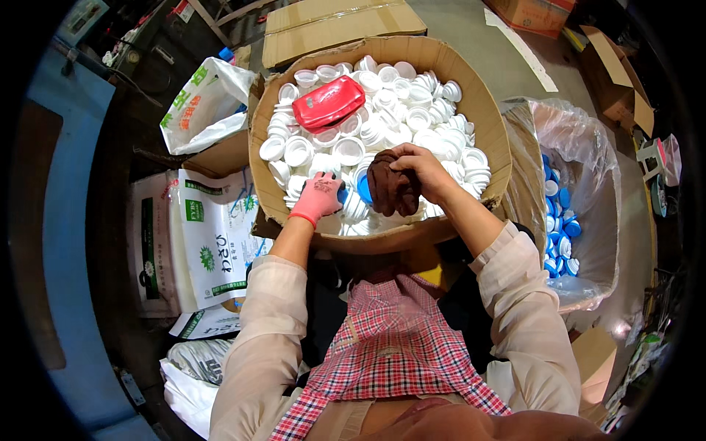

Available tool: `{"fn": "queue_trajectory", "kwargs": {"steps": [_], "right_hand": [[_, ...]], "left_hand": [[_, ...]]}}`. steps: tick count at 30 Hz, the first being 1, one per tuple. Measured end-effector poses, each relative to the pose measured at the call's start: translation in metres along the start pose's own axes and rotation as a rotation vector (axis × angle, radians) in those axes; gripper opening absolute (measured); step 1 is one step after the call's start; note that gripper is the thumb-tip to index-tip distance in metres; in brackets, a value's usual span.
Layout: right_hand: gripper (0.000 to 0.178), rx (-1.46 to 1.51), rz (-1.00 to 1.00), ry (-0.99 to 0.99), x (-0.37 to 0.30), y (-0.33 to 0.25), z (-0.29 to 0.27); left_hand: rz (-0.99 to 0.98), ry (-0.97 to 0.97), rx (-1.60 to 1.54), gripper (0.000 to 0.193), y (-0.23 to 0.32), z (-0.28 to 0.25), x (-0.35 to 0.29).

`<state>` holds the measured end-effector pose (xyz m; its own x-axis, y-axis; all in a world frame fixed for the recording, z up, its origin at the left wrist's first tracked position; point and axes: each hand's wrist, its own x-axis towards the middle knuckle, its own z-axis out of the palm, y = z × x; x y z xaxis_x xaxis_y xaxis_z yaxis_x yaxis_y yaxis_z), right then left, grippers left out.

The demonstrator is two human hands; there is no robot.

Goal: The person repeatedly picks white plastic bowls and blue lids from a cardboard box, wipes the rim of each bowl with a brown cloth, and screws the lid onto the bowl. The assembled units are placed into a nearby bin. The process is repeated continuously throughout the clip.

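Note:
A pink work glove with dark fingertips covers my left hand (318,198). It rests open over white plastic lids (348,151) at the near side of a big cardboard box (489,110), fingers partly apart. My bare right hand (421,169) is closed on a crumpled brown glove (393,187), held above the lids right of my left hand. Between the two hands a blue lid (364,188) shows among the white ones. Toward the back left, a red zip pouch (329,104) lies on top of the heap.
On the right stands a box lined with clear plastic (588,154), holding blue and white lids (562,228). A white plastic bag (202,110) and printed sacks (213,235) sit on the left. Behind the lid box lies a flat carton (342,29).

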<state>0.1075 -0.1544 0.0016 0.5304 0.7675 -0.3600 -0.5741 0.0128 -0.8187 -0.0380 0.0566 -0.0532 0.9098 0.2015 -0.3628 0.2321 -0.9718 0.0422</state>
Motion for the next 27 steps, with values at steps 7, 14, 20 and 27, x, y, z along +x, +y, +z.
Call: {"fn": "queue_trajectory", "kwargs": {"steps": [7, 14, 20, 27], "right_hand": [[0.025, -0.133, -0.02, -0.082, 0.001, 0.011, 0.0], [0.03, -0.283, -0.264, -0.065, -0.004, 0.011, 0.01], [0.029, -0.61, -0.774, 0.067, -0.006, 0.006, 0.045], [0.025, -0.905, -0.94, -0.177, -0.021, -0.004, 0.057]], "left_hand": [[-0.028, -0.082, 0.146, 0.057, 0.011, -0.001, 0.005], [0.005, 0.008, -1.418, 0.074, -0.016, -0.066, -0.019], [0.673, -0.085, -2.111, 0.043, 0.036, -0.043, -0.013], [0.65, -0.633, -2.551, 0.053, 0.045, -0.064, -0.01]]}}
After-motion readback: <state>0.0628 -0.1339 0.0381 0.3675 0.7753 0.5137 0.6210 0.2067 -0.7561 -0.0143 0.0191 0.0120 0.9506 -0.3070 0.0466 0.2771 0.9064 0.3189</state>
